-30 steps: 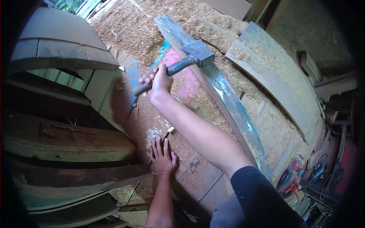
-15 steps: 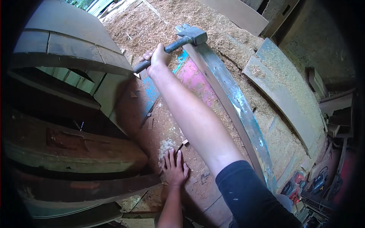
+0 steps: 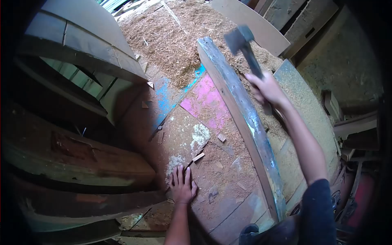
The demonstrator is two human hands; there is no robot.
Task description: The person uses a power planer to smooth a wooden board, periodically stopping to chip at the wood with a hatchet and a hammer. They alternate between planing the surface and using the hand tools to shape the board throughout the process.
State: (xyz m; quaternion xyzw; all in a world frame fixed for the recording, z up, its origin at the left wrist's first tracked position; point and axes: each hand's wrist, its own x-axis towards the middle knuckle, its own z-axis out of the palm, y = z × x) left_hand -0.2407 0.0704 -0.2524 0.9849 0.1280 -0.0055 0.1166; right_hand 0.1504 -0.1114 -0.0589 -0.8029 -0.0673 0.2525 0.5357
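My right hand point(image 3: 269, 90) is wrapped around the dark handle of a hammer point(image 3: 239, 38). The hammer's blocky metal head is raised, slightly blurred, to the right of a long wooden beam point(image 3: 241, 106) with a worn blue-grey top. My left hand point(image 3: 182, 185) lies flat on the dusty floor, its fingers stretched and a little apart. A small wood offcut point(image 3: 198, 157) is just beyond its fingertips, with white paint flakes beside them.
Wood shavings point(image 3: 163, 45) are heaped at the far end. A sawdust-covered board point(image 3: 306, 110) lies right of the beam. Curved wooden pieces point(image 3: 98, 163) stand close on the left. A pink-painted patch point(image 3: 206, 102) and small scraps mark the floor.
My right hand has swung the hammer from the beam's far end over to the beam's right side, and the arm no longer crosses the beam. My left hand stays on the floor.
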